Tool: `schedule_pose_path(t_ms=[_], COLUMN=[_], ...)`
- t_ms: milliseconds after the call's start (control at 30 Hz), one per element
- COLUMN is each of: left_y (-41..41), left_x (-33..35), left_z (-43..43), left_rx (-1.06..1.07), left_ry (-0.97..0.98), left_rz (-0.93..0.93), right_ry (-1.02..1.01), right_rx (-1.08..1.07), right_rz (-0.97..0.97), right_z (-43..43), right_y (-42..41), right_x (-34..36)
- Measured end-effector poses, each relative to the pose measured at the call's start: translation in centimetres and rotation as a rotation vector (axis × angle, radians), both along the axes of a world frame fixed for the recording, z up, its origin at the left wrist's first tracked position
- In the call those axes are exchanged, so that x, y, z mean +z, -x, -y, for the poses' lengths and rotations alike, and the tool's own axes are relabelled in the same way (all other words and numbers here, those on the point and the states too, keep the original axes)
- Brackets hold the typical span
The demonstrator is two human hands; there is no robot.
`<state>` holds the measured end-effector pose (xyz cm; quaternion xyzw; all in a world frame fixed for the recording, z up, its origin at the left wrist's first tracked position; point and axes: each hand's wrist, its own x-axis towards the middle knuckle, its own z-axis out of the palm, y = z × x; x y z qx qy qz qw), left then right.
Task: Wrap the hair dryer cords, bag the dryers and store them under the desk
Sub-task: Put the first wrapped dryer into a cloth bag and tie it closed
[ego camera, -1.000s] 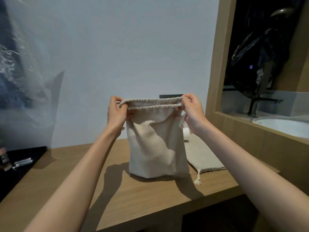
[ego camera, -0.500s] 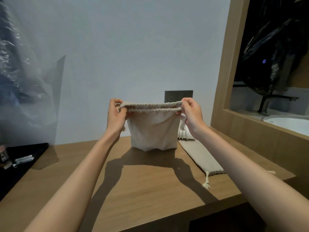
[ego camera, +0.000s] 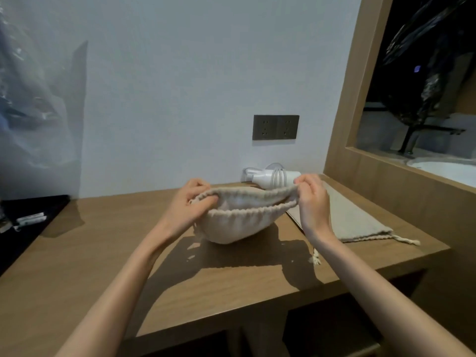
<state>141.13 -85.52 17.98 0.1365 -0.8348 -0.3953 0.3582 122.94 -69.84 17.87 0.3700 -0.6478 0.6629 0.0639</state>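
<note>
A beige drawstring bag [ego camera: 238, 224] rests on the wooden desk [ego camera: 108, 253], its mouth spread wide towards me. My left hand [ego camera: 189, 206] pinches the left end of the rim and my right hand [ego camera: 313, 199] pinches the right end. Behind the bag, against the wall, lies a white hair dryer [ego camera: 270, 177] with its cord wound round the body. A second beige bag [ego camera: 353, 219] lies flat on the desk to the right, its tasselled cord trailing towards the edge.
A dark double socket [ego camera: 275, 127] sits on the wall above the dryer. A wooden frame [ego camera: 342, 99] borders the desk on the right. A black tray [ego camera: 28, 215] with small white items lies at the left. Dark open space shows under the desk.
Both hands have lowered the bag from upright in the air onto the desk and pulled its mouth wider. The dryer behind it has come into view.
</note>
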Motion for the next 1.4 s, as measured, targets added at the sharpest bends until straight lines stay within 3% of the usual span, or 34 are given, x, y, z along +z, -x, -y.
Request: schedule_pose_path(t_ms=[67, 200, 300, 433, 567, 967, 1133, 1267, 1400], left_y=[-0.3, -0.4, -0.2, 0.1, 0.9, 4.9, 5.3, 4.9, 3.4], left_x=[-0.5, -2.2, -3.6, -4.9, -6.1, -8.0, -8.6, -9.0, -8.9], left_z=[-0.4, -1.0, -0.9, -0.2, 1.8, 6.1, 6.8, 7.1, 7.1], left_rx=[-0.09, -0.193, -0.149, -0.04, -0.033, 0.174, 0.155, 0.12, 0.04], left_ry=[-0.02, 0.046, 0.157, 0.293, 0.272, 0.07, 0.106, 0.171, -0.045], left_rz=[0.105, 0.435, 0.542, 0.544, 0.536, 0.468, 0.427, 0.412, 0.327], right_ry=[-0.113, -0.571, -0.74, -0.739, -0.759, -0.747, -0.707, -0.701, -0.752], right_rx=[0.029, 0.276, 0.423, 0.36, 0.343, 0.42, 0.333, 0.061, -0.092], right_rz=[-0.088, -0.212, -0.334, -0.405, -0.437, -0.258, -0.379, -0.429, -0.521], right_z=[-0.3, -0.4, -0.3, 1.2, 3.9, 9.8, 9.2, 7.9, 5.5], right_y=[0.0, -0.4, -1.2, -1.8, -1.3, 3.1, 4.4, 5.3, 4.6], right_x=[-1.1, -2.8, -4.2, -5.0, -5.5, -7.5, -8.6, -9.6, -9.2])
